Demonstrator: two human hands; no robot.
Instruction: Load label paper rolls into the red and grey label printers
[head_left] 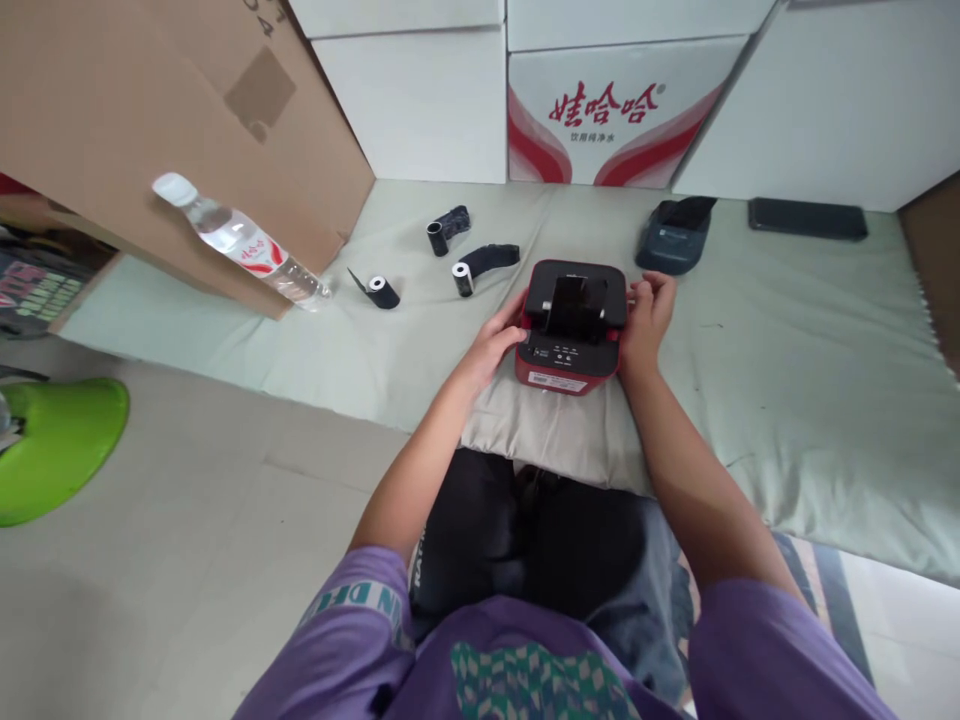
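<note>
A small red and black label printer [572,325] sits on a pale green cloth [787,380] in front of me, with a black part standing up in its open top. My left hand [497,338] grips its left side. My right hand [646,308] holds its right side, fingers curled at the back corner. Three black rolls lie to the left beyond it: one roll [382,291] nearest the bottle, a second roll [480,266] partly unwound, a third roll [448,230] farther back.
A water bottle [238,239] lies against a brown cardboard box [150,110] at the left. White cartons [615,110] line the back. A dark blue device [675,240] and a black phone [807,219] lie at the back right. A green object [52,445] is at the far left.
</note>
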